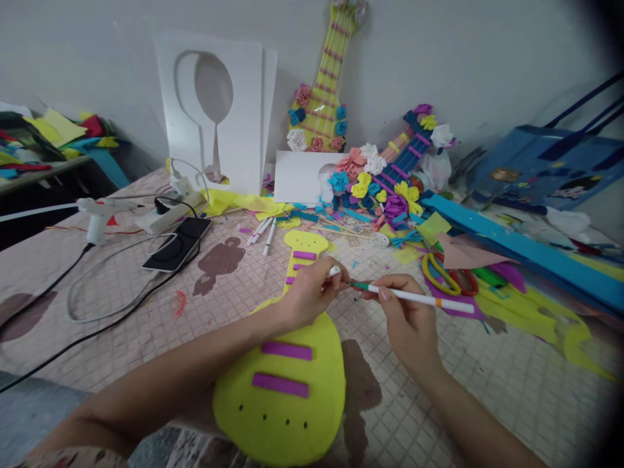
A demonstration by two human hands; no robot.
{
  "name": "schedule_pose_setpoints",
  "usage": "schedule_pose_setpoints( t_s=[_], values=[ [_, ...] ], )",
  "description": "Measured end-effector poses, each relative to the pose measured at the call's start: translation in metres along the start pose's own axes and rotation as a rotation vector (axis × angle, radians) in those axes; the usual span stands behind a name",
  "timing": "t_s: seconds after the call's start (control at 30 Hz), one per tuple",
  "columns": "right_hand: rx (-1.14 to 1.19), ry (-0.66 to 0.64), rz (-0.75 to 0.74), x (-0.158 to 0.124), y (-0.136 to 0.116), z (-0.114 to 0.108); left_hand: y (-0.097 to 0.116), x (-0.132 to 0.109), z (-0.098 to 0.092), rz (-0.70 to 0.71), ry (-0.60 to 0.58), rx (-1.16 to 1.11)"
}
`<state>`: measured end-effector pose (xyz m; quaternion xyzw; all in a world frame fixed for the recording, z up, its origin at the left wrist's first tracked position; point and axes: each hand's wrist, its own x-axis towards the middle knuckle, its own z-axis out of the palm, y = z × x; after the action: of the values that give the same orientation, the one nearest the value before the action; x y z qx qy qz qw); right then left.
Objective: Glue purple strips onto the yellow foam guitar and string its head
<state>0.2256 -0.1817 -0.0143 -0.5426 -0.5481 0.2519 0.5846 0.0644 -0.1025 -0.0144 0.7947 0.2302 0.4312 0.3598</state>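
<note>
A yellow guitar-shaped cutout [302, 331] with purple strips and small dark holes lies in front of me. Over its neck, my left hand [312, 289] is closed in a pinch, with a small white cap-like piece [334, 271] showing between the fingers. To the right, my right hand [409, 318] grips a slim white felt-tip pen [424, 297] with an orange band. The pen's green end points left and comes up to my left fingertips; whether they touch it I cannot tell. Several similar white pens [263, 231] lie beyond the cutout's head.
At left are a white glue gun [97, 218], a phone [178, 244], a power strip [168, 214] and trailing cables. Scissors [441, 273] and coloured scraps lie at right. Decorated guitars [331, 78], white template boards [244, 117] and a blue bag [541, 162] stand at the back.
</note>
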Motion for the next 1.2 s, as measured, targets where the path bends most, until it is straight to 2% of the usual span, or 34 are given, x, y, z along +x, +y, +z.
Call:
schedule_pose_setpoints(
  t_s=[1.2],
  values=[
    [-0.008, -0.006, 0.009, 0.0000, -0.0012, -0.0008, 0.0020, -0.0008, -0.0002, -0.038, -0.010, -0.004]
  ],
)
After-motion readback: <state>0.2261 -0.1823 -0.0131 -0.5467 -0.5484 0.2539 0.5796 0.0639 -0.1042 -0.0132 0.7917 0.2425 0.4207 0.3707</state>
